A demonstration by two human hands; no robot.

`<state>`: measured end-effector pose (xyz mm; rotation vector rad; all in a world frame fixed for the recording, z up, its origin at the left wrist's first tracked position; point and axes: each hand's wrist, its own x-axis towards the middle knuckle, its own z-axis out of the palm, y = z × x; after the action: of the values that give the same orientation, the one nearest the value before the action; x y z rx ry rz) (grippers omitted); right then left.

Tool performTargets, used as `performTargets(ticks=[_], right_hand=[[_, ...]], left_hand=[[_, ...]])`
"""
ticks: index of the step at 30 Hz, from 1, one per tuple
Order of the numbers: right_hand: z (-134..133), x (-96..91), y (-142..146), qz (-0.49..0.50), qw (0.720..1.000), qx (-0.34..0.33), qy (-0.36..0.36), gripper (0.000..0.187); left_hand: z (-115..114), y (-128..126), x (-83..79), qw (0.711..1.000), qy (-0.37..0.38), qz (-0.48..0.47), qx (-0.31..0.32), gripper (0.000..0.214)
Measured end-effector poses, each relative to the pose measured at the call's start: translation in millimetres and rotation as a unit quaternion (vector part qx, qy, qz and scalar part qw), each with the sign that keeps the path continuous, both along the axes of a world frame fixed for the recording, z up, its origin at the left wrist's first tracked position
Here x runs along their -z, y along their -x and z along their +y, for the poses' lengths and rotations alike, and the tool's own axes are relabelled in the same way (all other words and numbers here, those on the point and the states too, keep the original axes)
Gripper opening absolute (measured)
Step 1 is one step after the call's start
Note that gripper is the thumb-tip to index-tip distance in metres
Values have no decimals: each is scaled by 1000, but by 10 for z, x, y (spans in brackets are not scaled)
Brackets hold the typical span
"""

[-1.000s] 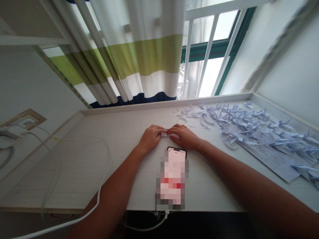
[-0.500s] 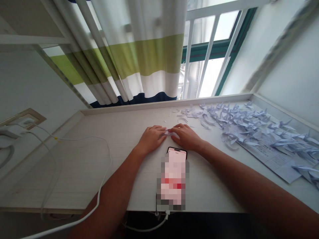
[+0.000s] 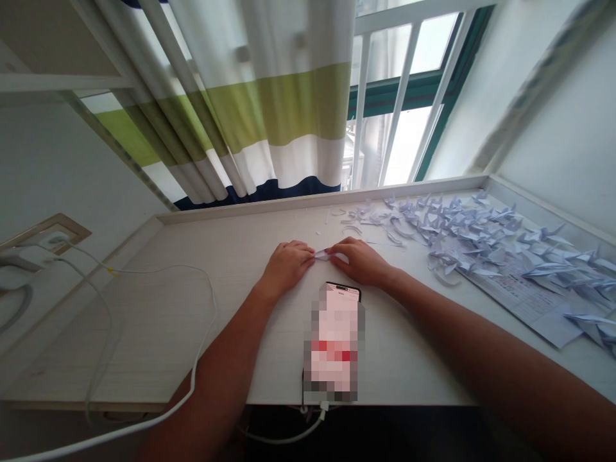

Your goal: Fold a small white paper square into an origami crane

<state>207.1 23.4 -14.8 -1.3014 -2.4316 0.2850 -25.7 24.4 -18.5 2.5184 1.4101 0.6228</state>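
A small folded piece of white paper [image 3: 321, 255] lies between my hands, low over the desk. My left hand [image 3: 289, 264] pinches its left end, fingers closed together. At its other end my right hand [image 3: 357, 259] grips it between thumb and fingers. Much of the paper is hidden by my fingers, so its exact folded shape cannot be made out. Just below my hands a phone [image 3: 337, 340] lies face up, its lit screen mostly blurred out, with a white cable [image 3: 323, 410] at its lower end.
Many folded paper cranes [image 3: 462, 224] cover the right side of the desk [image 3: 231, 308], some on a printed sheet [image 3: 517, 298]. Paper scraps [image 3: 351, 229] are scattered beyond my hands. A white cord [image 3: 212, 301] crosses the left side from a wall socket [image 3: 58, 240]. A striped curtain [image 3: 283, 102] hangs behind.
My left hand has shifted slightly left, so more of the folded paper shows between my hands. The right hand stays nearly in place.
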Motion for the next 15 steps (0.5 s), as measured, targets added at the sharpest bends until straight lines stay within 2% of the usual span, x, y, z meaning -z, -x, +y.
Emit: performTargets(ticks=[5, 8, 15], right_hand=[[2, -6, 0, -1, 1000, 9, 11, 29], [5, -24, 15, -9, 1000, 5, 8, 28], [41, -2, 32, 9, 999, 49, 10, 25]], left_hand=[[-9, -9, -29, 1000, -2, 11, -13, 16], [18, -39, -6, 1000, -5, -1, -1, 14], [74, -57, 47, 999, 3, -19, 26, 13]])
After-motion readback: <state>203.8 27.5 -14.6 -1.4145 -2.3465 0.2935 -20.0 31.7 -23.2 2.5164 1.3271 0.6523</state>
